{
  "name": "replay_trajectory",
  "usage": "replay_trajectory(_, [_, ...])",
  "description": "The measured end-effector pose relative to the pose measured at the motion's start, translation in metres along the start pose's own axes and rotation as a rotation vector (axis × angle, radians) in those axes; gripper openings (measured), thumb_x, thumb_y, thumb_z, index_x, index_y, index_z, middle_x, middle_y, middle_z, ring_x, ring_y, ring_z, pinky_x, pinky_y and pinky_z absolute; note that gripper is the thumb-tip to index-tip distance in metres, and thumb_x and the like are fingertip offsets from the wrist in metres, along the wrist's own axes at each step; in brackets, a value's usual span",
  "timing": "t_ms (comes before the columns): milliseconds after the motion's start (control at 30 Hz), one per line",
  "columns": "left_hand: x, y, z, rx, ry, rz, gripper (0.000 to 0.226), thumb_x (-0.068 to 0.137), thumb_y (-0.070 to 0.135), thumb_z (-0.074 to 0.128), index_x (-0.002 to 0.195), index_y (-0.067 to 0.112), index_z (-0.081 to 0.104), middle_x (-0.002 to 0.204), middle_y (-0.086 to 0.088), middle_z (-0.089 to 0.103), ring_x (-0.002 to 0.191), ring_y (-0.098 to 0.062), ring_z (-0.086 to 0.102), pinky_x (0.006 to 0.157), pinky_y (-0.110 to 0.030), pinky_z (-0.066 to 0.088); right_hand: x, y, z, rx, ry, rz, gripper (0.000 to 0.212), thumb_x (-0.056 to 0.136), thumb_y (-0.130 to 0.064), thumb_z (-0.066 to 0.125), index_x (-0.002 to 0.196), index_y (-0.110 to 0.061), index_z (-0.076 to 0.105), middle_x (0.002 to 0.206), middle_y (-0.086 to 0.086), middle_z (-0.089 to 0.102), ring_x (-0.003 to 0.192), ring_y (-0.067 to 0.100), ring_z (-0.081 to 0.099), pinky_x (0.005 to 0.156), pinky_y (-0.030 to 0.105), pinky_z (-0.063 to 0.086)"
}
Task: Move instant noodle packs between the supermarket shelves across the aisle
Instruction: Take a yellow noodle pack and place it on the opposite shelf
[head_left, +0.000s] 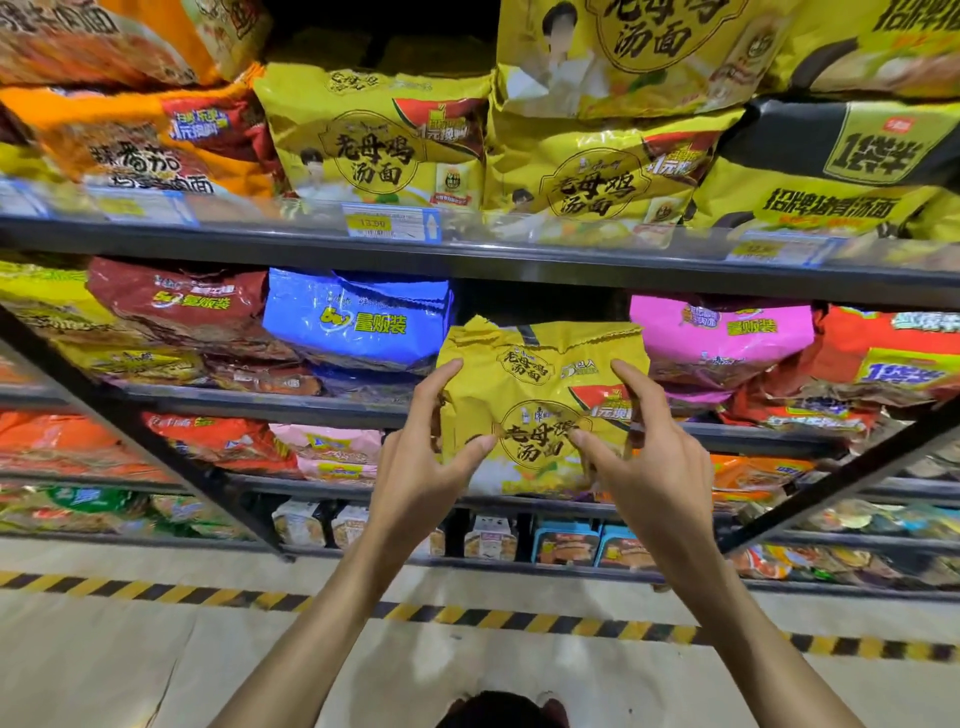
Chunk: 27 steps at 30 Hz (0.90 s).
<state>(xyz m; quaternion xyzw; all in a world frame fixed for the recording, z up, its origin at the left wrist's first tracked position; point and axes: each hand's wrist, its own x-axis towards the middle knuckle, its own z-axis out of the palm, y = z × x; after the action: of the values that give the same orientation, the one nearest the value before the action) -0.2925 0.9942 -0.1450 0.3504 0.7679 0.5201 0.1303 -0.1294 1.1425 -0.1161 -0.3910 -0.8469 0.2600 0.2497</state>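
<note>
1. Holding a yellow noodle pack (540, 400) out in front of you, you have both hands on it at once, with the shelves straight ahead.
2. Your left hand (421, 467) grips the pack's left edge: the thumb presses on the printed front near the middle, and the fingers curl over the upper left edge.
3. Your right hand (649, 457) grips the right side the same way, with the thumb on the front beside the round logo and the index finger reaching up along the right edge.
4. Both hands are partly closed around the pack, pinching it rather than wrapping it fully; the wrapper crumples under the fingers.
5. The pack sits upright and slightly tilted, in the air in front of the second shelf (363, 405), level with a dark gap between a blue pack (358, 322) on its left and a pink pack (722, 338) on its right. Whether it touches the shelf cannot be told.
6. Above that gap runs the upper shelf (467, 254), which carries matching yellow packs (374, 140) with the same round logo, an orange pack (140, 140) to their left and a black-and-yellow pack (852, 161) to their right.
7. A price tag (389, 223) hangs on the front rail of the upper shelf, just below the matching yellow packs.
8. Lower shelves hold more packs and small boxed cartons (566, 545).
9. On the floor (156, 665) below your forearms, a black-and-yellow striped tape line (519, 618) runs along the foot of the shelving.
</note>
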Motion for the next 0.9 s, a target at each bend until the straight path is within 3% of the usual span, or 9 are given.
replay_trajectory(100, [-0.007,0.007,-0.011,-0.009,-0.012,-0.006,0.074,0.084,0.032,0.080,0.137,0.061,0.037,0.115,0.014,0.072,0.102,-0.012,0.071,0.092,-0.042,0.057,-0.011,-0.013,-0.015,0.010,0.000,0.025,0.074,0.080,-0.049,0.076,0.143,-0.045,0.038,0.103,-0.002,0.071,0.096,0.030,0.065,0.077,0.039,0.045])
replay_trajectory(200, [-0.013,0.018,-0.025,-0.040,-0.038,0.002,0.073,0.084,0.031,0.081,0.135,0.063,0.040,0.122,0.016,0.070,0.117,-0.010,0.067,0.098,-0.040,0.056,-0.020,-0.028,-0.030,-0.003,0.016,0.003,0.072,0.078,-0.049,0.077,0.141,-0.044,0.042,0.094,0.003,0.073,0.094,0.032,0.066,0.073,0.039,0.042])
replay_trajectory(333, [-0.027,0.041,-0.050,-0.054,-0.001,0.066,0.071,0.084,0.023,0.081,0.133,0.059,0.044,0.103,0.044,0.065,0.095,0.011,0.069,0.078,-0.007,0.051,-0.029,-0.057,-0.056,-0.024,0.049,-0.065,0.073,0.076,-0.052,0.078,0.139,-0.052,0.042,0.100,-0.003,0.074,0.099,0.025,0.068,0.073,0.034,0.040])
replay_trajectory(433, [-0.034,0.067,-0.077,-0.065,0.046,0.124,0.070,0.085,0.019,0.080,0.133,0.055,0.045,0.097,0.050,0.061,0.088,0.015,0.068,0.072,-0.002,0.048,-0.030,-0.084,-0.069,-0.020,0.111,-0.169,0.074,0.072,-0.056,0.078,0.138,-0.052,0.044,0.086,-0.009,0.068,0.082,0.025,0.066,0.071,0.035,0.041])
replay_trajectory(567, [-0.031,0.102,-0.121,0.003,0.152,0.258,0.065,0.083,0.030,0.078,0.131,0.056,0.044,0.110,0.060,0.047,0.095,0.028,0.056,0.075,0.003,0.042,-0.016,-0.122,-0.078,0.038,0.222,-0.339,0.073,0.070,-0.056,0.078,0.137,-0.043,0.051,0.084,0.004,0.072,0.069,0.028,0.066,0.070,0.042,0.053])
replay_trajectory(700, [-0.018,0.134,-0.168,0.102,0.278,0.384,0.066,0.077,0.046,0.074,0.135,0.053,0.044,0.122,0.058,0.044,0.111,0.019,0.057,0.095,-0.015,0.049,0.009,-0.165,-0.081,0.135,0.328,-0.501,0.073,0.072,-0.053,0.081,0.137,-0.034,0.054,0.084,0.000,0.072,0.064,0.023,0.062,0.070,0.040,0.053])
replay_trajectory(767, [-0.005,0.142,-0.188,0.151,0.366,0.477,0.064,0.080,0.037,0.075,0.136,0.044,0.044,0.124,0.051,0.049,0.118,0.025,0.048,0.101,-0.007,0.039,0.026,-0.187,-0.080,0.205,0.354,-0.578,0.073,0.074,-0.048,0.083,0.139,-0.030,0.054,0.092,-0.008,0.071,0.074,0.016,0.067,0.075,0.038,0.055])
replay_trajectory(833, [0.013,0.144,-0.203,0.175,0.449,0.551,0.064,0.085,0.023,0.079,0.138,0.035,0.045,0.135,0.031,0.051,0.128,0.017,0.045,0.112,-0.012,0.033,0.043,-0.206,-0.079,0.243,0.389,-0.644,0.072,0.077,-0.044,0.082,0.140,-0.027,0.053,0.097,-0.014,0.068,0.077,0.015,0.068,0.078,0.035,0.055])
replay_trajectory(900, [0.033,0.145,-0.212,0.195,0.512,0.619,0.066,0.085,0.011,0.080,0.137,0.027,0.044,0.136,0.019,0.047,0.127,0.020,0.040,0.110,-0.008,0.029,0.061,-0.222,-0.076,0.254,0.422,-0.688,0.071,0.078,-0.040,0.081,0.141,-0.026,0.052,0.105,-0.011,0.069,0.085,0.018,0.070,0.081,0.038,0.055])
